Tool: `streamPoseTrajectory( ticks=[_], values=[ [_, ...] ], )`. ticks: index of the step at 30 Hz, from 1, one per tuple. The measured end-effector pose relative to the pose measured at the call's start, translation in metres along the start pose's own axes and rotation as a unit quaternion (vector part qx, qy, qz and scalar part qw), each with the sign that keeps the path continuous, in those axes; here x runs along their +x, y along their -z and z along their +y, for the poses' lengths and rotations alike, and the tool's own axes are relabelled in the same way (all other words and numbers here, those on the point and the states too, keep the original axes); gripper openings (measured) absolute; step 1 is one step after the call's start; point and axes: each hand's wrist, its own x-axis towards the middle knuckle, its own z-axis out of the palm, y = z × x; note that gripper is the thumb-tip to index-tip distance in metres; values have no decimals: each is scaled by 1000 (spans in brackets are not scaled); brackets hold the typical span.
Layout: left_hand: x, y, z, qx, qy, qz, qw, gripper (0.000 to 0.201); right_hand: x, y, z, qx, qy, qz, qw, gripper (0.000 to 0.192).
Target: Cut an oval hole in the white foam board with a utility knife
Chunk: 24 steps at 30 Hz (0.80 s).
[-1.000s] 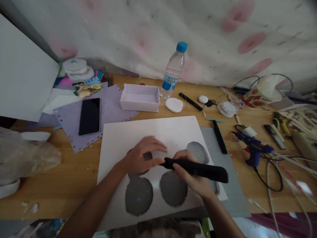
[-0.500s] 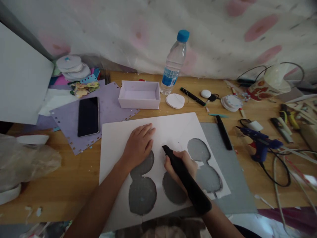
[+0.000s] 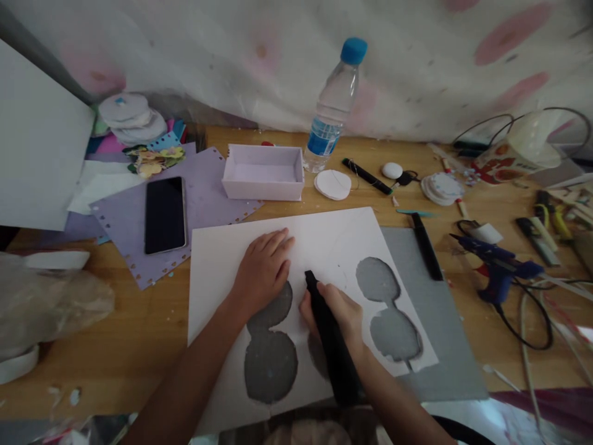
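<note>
A white board [image 3: 331, 235] with several rounded cut-out holes lies on a grey mat [image 3: 451, 355], which shows through the openings. My left hand [image 3: 262, 266] rests flat on the board, fingers stretched out, beside the upper left hole. In my right hand [image 3: 343, 315] is a thick black pen-shaped tool [image 3: 334, 346], gripped near its front end. Its tip points away from me and reaches the board's middle, to the right of my left fingers. The tool and hand cover most of the middle hole. Whether the tip touches the board, I cannot tell.
Behind the board stand a small white box [image 3: 264, 182] and a water bottle [image 3: 331, 111]. A phone [image 3: 165, 215] lies on purple paper [image 3: 204, 170] at left. To the right are a black cutter [image 3: 426, 247] and a blue glue gun [image 3: 498, 266] with its cord.
My right hand has shifted slightly left, and the black tool's rear end has swung left to stand more upright in view. My left hand stays on the board. The view has shifted slightly.
</note>
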Motion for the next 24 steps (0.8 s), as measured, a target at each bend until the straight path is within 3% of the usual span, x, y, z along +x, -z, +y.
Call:
streamPoseTrajectory(
  ticks=[8, 12, 24],
  values=[
    [2, 0, 2, -4, 22, 1, 1000, 42, -2, 6, -13, 52, -50, -42, 996, 19],
    [2, 0, 2, -8, 23, 4, 1000, 42, -4, 8, -13, 41, -38, -43, 998, 19],
    [1, 0, 0, -18, 17, -2, 1000, 44, -2, 20, -2, 50, 36, -125, 990, 16]
  ],
)
